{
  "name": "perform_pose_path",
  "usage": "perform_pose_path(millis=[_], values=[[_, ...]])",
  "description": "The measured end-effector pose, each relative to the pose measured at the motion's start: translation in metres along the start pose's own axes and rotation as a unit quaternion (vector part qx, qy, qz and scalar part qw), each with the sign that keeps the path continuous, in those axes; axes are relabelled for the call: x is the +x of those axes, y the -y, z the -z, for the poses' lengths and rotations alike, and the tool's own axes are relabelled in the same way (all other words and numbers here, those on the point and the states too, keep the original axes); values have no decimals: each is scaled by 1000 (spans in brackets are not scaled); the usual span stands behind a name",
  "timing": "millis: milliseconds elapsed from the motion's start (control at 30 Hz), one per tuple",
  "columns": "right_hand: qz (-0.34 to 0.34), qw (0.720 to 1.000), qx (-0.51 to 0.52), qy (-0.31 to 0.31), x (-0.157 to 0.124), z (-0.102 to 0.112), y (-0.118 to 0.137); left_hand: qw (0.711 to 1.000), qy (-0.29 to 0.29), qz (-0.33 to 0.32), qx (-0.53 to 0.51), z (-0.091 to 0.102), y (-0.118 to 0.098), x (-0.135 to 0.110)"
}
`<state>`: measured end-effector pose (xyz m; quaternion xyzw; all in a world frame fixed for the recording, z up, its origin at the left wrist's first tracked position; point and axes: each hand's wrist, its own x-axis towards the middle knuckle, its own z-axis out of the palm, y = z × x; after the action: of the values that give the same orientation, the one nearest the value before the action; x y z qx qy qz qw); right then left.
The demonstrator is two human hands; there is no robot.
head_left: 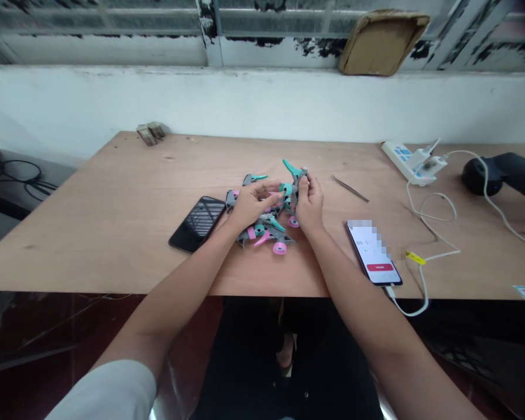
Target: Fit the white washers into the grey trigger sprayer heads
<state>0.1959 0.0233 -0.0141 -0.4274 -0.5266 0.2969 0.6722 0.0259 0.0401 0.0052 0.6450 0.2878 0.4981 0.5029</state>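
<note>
My right hand (310,201) grips a small grey plastic piece with a teal lever (292,168), raised a little above the pile. My left hand (256,203) is closed, its fingertips pinching at a teal round part (286,188) on the near side of that same piece. Beneath both hands lies a pile of similar grey pieces with teal and pink levers and round ends. A pink round end (279,248) and a pink lever (262,239) show at the front of the pile. My left hand covers part of the pile.
A dark phone (198,224) lies left of the pile. On the right are metal tweezers (350,188), a lit phone (373,254) on a white cable, a power strip (402,157) and a black device (485,174). Small blocks (150,133) sit at the back left.
</note>
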Motion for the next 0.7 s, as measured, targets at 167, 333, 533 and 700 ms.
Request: perform_pose_path(millis=[167, 333, 533, 700], values=[[15, 999, -12, -31, -2, -1, 0, 1000, -4, -7, -10, -2, -2, -2], [27, 999, -26, -23, -1, 0, -6, 1000, -5, 6, 2, -3, -4, -3], [38, 998, -39, -24, 0, 1, -8, 999, 20, 4, 44, -2, -4, -4], [44, 997, -44, -35, 0, 1, -8, 998, 25, -14, 61, -1, -1, -4]])
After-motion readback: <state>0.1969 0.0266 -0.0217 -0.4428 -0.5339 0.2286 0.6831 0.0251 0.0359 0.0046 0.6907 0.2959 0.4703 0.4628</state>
